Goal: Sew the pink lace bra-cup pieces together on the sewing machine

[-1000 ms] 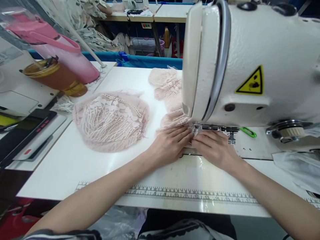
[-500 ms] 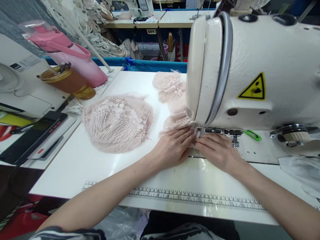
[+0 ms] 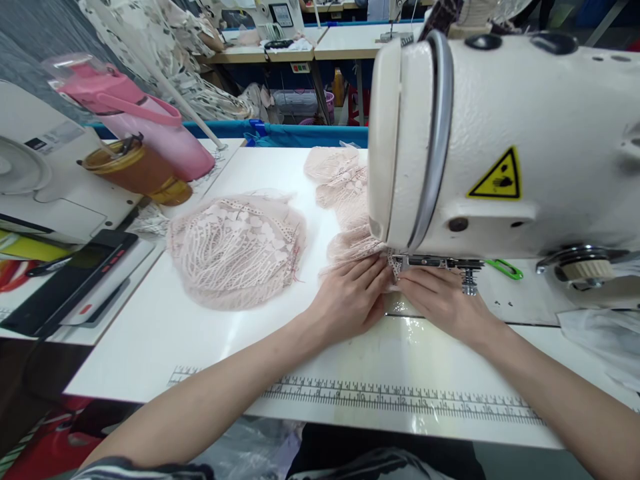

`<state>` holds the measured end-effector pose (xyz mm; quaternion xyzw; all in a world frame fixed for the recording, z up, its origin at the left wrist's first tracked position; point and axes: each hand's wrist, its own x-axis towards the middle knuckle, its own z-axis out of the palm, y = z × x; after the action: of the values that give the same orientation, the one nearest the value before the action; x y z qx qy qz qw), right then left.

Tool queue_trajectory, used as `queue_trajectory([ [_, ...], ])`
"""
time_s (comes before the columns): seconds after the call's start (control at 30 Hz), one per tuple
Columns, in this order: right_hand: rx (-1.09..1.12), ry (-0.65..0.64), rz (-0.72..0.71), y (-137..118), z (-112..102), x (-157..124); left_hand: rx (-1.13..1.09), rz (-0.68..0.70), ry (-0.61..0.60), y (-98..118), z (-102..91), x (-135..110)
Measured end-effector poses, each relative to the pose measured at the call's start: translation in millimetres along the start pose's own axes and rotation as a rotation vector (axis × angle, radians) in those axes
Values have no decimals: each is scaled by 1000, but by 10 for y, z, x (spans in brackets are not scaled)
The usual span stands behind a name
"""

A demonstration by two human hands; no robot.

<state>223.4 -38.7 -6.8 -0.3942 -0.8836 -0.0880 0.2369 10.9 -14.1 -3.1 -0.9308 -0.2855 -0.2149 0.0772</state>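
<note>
Pale pink lace fabric [image 3: 353,243] lies bunched under the head of a white sewing machine [image 3: 550,120], at the presser foot [image 3: 400,261]. My left hand [image 3: 350,293] is on its near left edge, fingers pressed together and holding the lace down. On the other side of the foot, my right hand [image 3: 440,297] has its fingers closed at the lace edge; the fingertips are partly hidden beneath the machine's metal attachment. The needle tip cannot be made out. Left of my hands, a separate round lace piece [image 3: 237,253] rests flat on the white table [image 3: 200,333].
A pink bottle [image 3: 145,120] and a brown cup [image 3: 137,170] stand at the back left. Near them lies a black device [image 3: 65,280]. A green thread snipper [image 3: 505,269] is on the machine bed. A printed ruler [image 3: 375,398] runs along the front edge.
The view has shifted slightly, so the machine appears a little further left. Both hands stay at the presser foot, with the lace edge between them moved only slightly.
</note>
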Motion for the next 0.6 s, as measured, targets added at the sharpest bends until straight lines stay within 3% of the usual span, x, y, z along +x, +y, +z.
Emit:
queue_trajectory([
  [0.13, -105, 3, -65, 25, -39, 34, 24, 14, 25, 18, -9, 16],
  [0.27, -131, 42, -31, 18, -111, 79, 16, 21, 41, 33, -15, 29],
  [0.6, 183, 87, 196, 37, -83, 33, 15, -7, -30, 44, -4, 22],
])
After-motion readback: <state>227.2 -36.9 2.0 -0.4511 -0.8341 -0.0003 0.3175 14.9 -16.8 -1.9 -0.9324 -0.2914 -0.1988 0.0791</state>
